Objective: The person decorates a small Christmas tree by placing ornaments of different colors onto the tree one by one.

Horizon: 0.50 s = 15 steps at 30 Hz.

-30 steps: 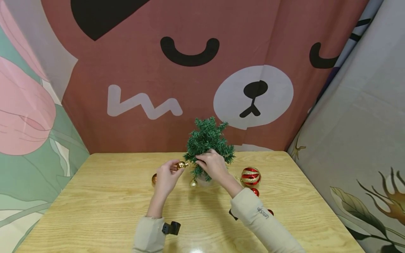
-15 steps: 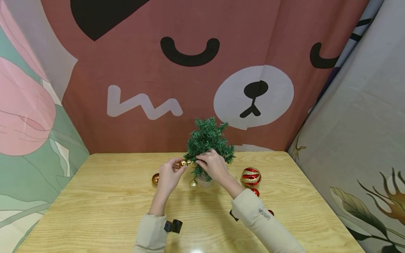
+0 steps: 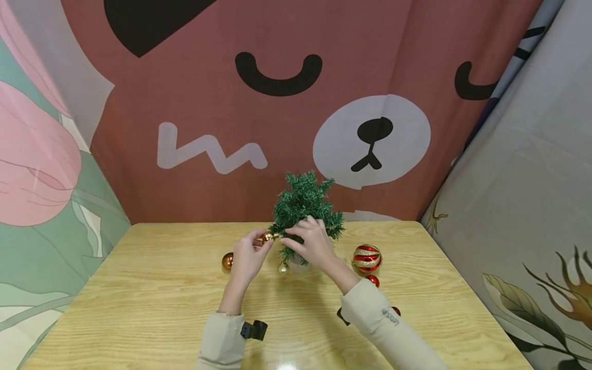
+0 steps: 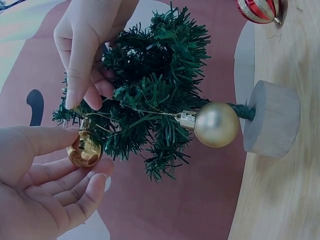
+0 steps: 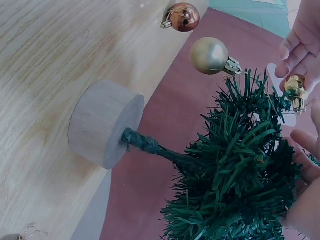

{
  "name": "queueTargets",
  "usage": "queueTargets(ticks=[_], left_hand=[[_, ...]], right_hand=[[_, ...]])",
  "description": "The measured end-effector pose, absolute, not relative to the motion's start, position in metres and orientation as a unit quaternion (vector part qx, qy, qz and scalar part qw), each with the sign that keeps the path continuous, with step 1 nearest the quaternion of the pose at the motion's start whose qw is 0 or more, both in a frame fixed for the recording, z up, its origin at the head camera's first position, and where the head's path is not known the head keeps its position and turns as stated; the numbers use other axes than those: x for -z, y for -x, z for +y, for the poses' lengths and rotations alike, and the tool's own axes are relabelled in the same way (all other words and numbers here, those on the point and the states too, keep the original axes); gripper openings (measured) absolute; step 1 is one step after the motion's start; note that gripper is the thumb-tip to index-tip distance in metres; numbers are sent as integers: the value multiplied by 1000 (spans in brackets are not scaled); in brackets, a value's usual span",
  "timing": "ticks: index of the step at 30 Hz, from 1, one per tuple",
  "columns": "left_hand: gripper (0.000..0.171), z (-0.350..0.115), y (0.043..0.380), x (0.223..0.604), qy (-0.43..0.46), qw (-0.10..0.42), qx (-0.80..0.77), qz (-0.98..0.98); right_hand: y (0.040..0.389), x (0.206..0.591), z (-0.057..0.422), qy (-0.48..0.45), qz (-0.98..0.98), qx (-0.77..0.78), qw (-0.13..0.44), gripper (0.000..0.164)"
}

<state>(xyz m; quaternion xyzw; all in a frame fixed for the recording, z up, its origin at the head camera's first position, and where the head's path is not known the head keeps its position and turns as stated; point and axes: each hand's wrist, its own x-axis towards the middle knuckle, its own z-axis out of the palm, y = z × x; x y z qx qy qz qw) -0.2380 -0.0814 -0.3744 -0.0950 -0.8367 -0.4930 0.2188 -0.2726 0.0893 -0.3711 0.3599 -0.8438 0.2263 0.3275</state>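
As both forearms slant in over the wooden table, generous room lies outside the left hand before the side edge; past the right forearm sit a red ball and, farther on, a striped ball. Tilted inward, the left hand pinches a shiny gold ball between thumb and fingers; a copper ball rests just outside it. Opposite, the right hand has fingers among the branches; I can't tell whether it pinches anything. Between the hands hangs a pale gold ball. Beyond them stands the tree, near the table's back edge.
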Motion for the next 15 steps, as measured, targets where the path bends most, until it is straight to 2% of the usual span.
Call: queueTargets(ticks=[6, 15], left_hand=[[30, -81, 238, 375, 96, 222, 494, -835], [31, -81, 237, 375, 104, 213, 499, -834]], right_hand=[[271, 371, 87, -373, -836, -212, 341, 30], [271, 373, 85, -400, -837, -180, 328, 34]])
